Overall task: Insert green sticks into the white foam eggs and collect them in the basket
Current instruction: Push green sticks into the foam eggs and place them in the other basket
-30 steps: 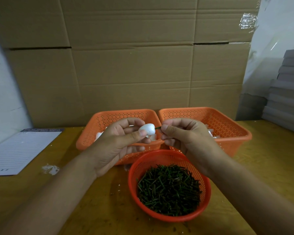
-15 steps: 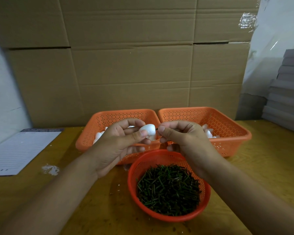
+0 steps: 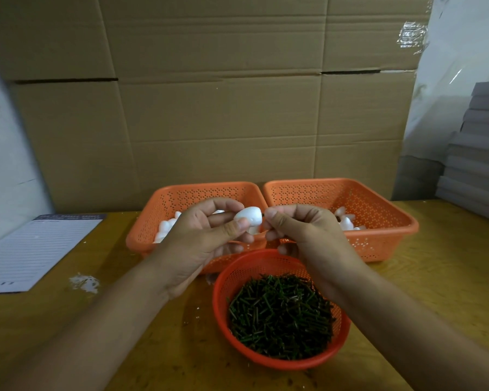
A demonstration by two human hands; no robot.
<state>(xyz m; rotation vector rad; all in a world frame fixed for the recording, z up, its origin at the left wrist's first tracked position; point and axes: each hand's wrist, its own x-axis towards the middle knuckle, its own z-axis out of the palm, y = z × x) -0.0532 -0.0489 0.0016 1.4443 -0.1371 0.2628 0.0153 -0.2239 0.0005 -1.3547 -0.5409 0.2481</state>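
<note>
My left hand (image 3: 206,238) pinches a white foam egg (image 3: 247,217) between thumb and fingers, above the gap between two orange baskets. My right hand (image 3: 302,230) has its fingertips curled tight against the egg's right end, pinching a green stick that is almost wholly hidden. The left rectangular basket (image 3: 153,221) holds several plain white eggs. More eggs lie in the right rectangular basket (image 3: 378,210). A round red basket (image 3: 223,280) full of short green sticks (image 3: 280,311) sits just in front of my hands.
A lined paper sheet (image 3: 34,249) lies at the table's left. White foam crumbs (image 3: 84,282) are scattered near it. Cardboard boxes (image 3: 209,108) form a wall behind the baskets. Grey boards (image 3: 480,153) are stacked at the right.
My right hand has closed in on the egg; the green stick that showed between my fingers and the egg a second ago is now barely visible.
</note>
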